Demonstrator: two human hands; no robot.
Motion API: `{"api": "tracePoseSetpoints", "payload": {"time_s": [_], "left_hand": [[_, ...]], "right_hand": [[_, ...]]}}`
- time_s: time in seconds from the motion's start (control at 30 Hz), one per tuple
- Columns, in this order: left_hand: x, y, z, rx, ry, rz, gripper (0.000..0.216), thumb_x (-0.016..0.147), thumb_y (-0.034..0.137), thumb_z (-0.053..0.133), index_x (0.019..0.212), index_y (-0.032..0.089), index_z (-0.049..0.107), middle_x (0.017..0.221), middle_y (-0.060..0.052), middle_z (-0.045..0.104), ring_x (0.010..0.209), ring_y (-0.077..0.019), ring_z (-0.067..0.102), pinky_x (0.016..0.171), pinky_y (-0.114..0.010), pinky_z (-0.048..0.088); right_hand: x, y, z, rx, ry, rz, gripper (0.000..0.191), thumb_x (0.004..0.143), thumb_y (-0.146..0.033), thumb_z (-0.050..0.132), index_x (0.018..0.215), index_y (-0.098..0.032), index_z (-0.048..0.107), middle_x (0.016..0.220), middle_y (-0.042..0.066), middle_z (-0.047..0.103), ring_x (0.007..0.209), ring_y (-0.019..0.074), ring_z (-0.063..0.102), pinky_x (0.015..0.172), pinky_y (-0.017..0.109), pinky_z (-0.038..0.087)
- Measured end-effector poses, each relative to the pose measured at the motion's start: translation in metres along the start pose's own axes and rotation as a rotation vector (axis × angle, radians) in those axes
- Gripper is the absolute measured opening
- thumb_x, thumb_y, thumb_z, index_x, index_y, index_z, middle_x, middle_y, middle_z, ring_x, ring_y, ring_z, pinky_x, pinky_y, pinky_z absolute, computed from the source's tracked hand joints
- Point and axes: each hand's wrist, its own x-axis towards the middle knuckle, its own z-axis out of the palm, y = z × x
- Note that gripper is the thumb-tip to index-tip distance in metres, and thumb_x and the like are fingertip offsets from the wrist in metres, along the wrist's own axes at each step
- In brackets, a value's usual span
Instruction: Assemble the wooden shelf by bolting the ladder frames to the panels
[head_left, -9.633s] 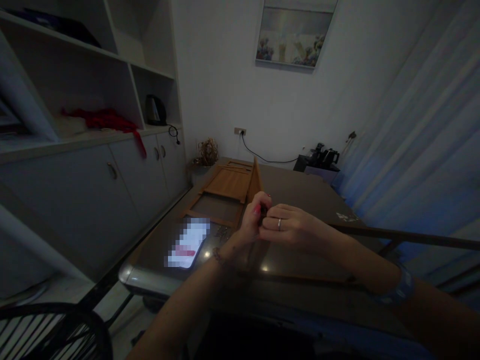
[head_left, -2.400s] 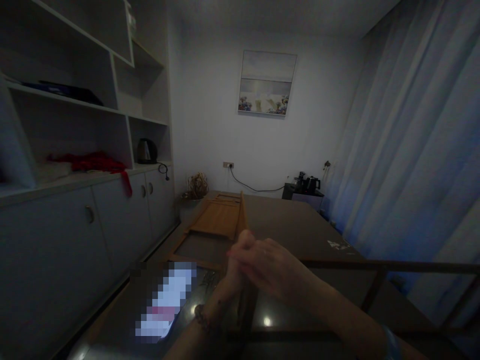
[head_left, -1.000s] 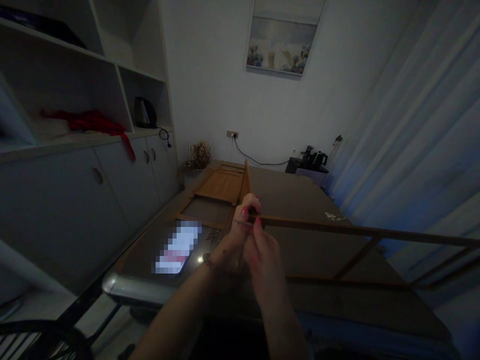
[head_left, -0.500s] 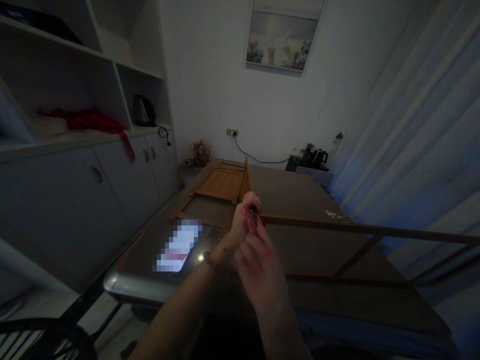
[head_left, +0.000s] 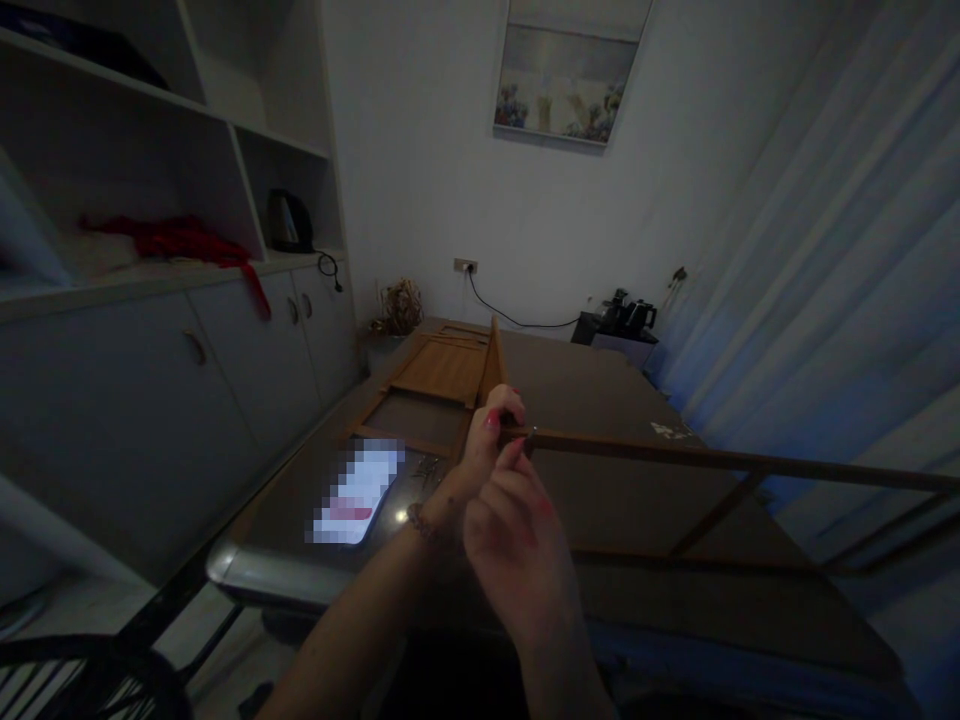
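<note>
My left hand (head_left: 491, 428), with a bracelet on its wrist, is closed around the end of a wooden frame (head_left: 645, 450) where it meets an upright wooden panel (head_left: 491, 360). In front of it, my right hand (head_left: 517, 510) pinches a small shiny metal piece (head_left: 533, 433) between thumb and finger, close to the frame's bar. The dim light hides the exact kind of this piece. Several loose screws or similar small metal parts (head_left: 426, 468) lie to the left of my left wrist. Flat on the table rests another wooden frame section (head_left: 435, 368).
A lit phone (head_left: 358, 492) lies on the brown table (head_left: 577, 375), near its rounded front edge. The wooden frame stretches right toward the curtain (head_left: 847, 230). A black chair (head_left: 90, 650) stands at lower left. White cabinets (head_left: 232, 330) line the left wall.
My right hand's fingertips have drawn slightly back and right from my left hand. The small metal piece now shows at their tips, apart from the left fingers. My left hand stays in place.
</note>
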Motion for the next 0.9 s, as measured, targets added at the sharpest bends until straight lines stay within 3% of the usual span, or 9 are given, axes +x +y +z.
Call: {"api": "tracePoseSetpoints", "payload": {"time_s": [0.23,0.37,0.5,0.57,0.73,0.9], "left_hand": [[-0.001,-0.004,0.003,-0.067,0.036,0.054,0.057,0.088,0.064,0.012,0.065,0.022,0.042,0.069,-0.004,0.044,0.076,-0.0193,0.043,0.084,-0.040,0.039],[0.000,-0.012,0.006,-0.104,0.065,0.084,0.055,0.088,0.063,0.014,0.064,0.022,0.043,0.067,-0.003,0.043,0.073,-0.0191,0.042,0.085,-0.041,0.037],[0.000,-0.014,0.007,-0.112,0.063,0.096,0.054,0.089,0.061,0.016,0.065,0.022,0.044,0.066,-0.003,0.043,0.071,-0.0185,0.043,0.083,-0.040,0.037],[0.001,-0.013,0.006,-0.106,0.064,0.094,0.055,0.088,0.062,0.016,0.063,0.022,0.044,0.065,-0.002,0.042,0.070,-0.0184,0.043,0.083,-0.039,0.038],[0.001,-0.014,0.005,-0.078,0.057,0.078,0.057,0.087,0.064,0.014,0.064,0.022,0.043,0.066,-0.002,0.043,0.070,-0.0180,0.044,0.086,-0.040,0.039],[0.001,-0.017,0.004,-0.088,0.052,0.096,0.056,0.089,0.062,0.014,0.065,0.022,0.045,0.066,-0.002,0.044,0.071,-0.0178,0.045,0.088,-0.040,0.039]], "right_hand": [[-0.003,0.002,-0.005,0.033,0.090,0.036,0.019,0.085,-0.039,0.054,0.077,-0.023,0.062,0.053,-0.011,0.011,0.045,0.0082,0.006,0.044,0.020,0.020],[-0.010,0.005,-0.020,-0.280,0.218,-0.090,0.030,0.088,-0.048,0.050,0.078,-0.023,0.062,0.049,-0.009,0.024,0.043,0.0091,0.021,0.044,0.021,0.028],[-0.018,0.005,-0.038,-0.645,0.378,-0.362,0.033,0.090,-0.049,0.051,0.077,-0.021,0.064,0.055,-0.003,0.048,0.050,0.0099,0.043,0.048,0.022,0.034],[-0.021,0.002,-0.043,-0.822,0.360,-0.491,0.033,0.092,-0.045,0.050,0.073,-0.020,0.062,0.062,-0.001,0.056,0.057,0.0110,0.050,0.053,0.023,0.038],[-0.020,-0.007,-0.052,-1.143,0.281,-0.730,0.034,0.096,-0.036,0.043,0.071,-0.021,0.061,0.077,0.002,0.055,0.077,0.0135,0.054,0.067,0.025,0.041],[-0.021,-0.012,-0.061,-1.276,0.240,-0.796,0.024,0.096,-0.026,0.044,0.091,-0.023,0.067,0.078,0.001,0.057,0.072,0.0125,0.055,0.063,0.024,0.042]]}}
